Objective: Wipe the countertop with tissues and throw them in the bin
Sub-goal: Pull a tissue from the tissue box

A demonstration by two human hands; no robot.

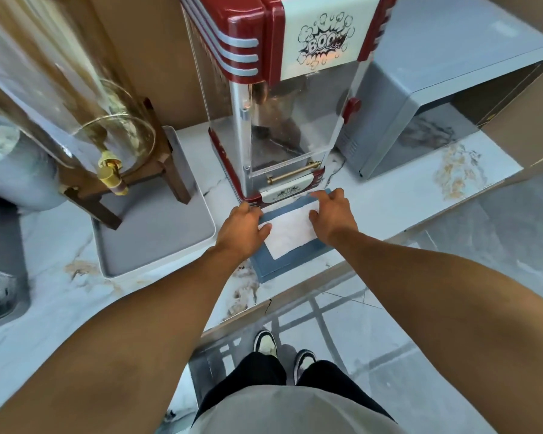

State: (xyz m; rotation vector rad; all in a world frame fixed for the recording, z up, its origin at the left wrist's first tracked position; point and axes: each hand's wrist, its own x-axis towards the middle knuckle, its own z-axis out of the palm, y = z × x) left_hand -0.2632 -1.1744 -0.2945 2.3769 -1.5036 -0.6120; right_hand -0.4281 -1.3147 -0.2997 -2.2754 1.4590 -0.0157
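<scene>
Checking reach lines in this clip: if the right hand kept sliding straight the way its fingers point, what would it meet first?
Probably the base of the popcorn machine. The right hand rests on the tissue, fingers pointing toward it.

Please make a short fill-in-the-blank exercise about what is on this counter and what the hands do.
1. Both hands touch a white tissue lying on a flat ____ box.
2. The word on the red popcorn machine reads ____.
3. The glass drink dispenser rests on a ____ stand.

Missing words: blue; BOOM; wooden
</scene>
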